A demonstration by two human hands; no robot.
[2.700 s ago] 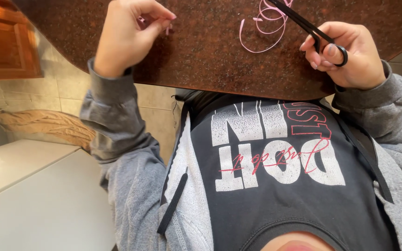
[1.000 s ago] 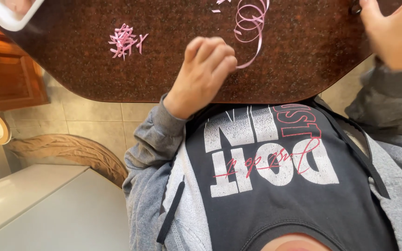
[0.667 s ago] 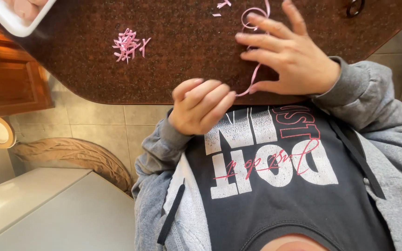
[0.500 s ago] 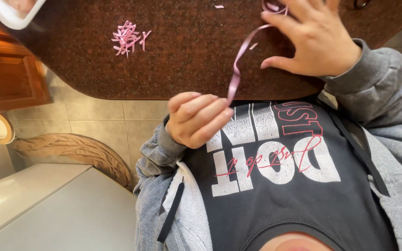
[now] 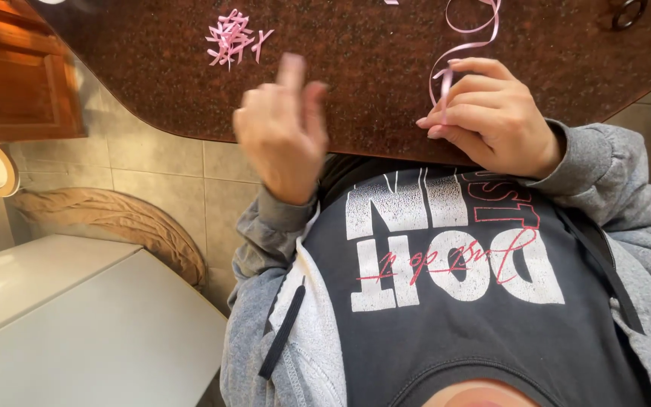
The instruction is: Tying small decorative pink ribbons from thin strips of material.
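My right hand is at the near edge of the dark speckled countertop, pinching a curly pink ribbon between thumb and fingertips. The ribbon loops up and away across the countertop. My left hand is lifted in front of the counter edge, blurred, its fingers loosely spread and one pointing up, with nothing in it. A small heap of cut pink ribbon pieces lies on the counter beyond my left hand. The black handle rings of scissors show at the top right.
A wooden cabinet door is at the upper left. Below it are a tiled floor, a tan cloth bundle and a white flat-topped unit. My grey hoodie and dark printed shirt fill the lower right.
My right hand came down to the counter's near edge with the ribbon. My left hand lifted from a loose fist at the edge and uncurled its fingers.
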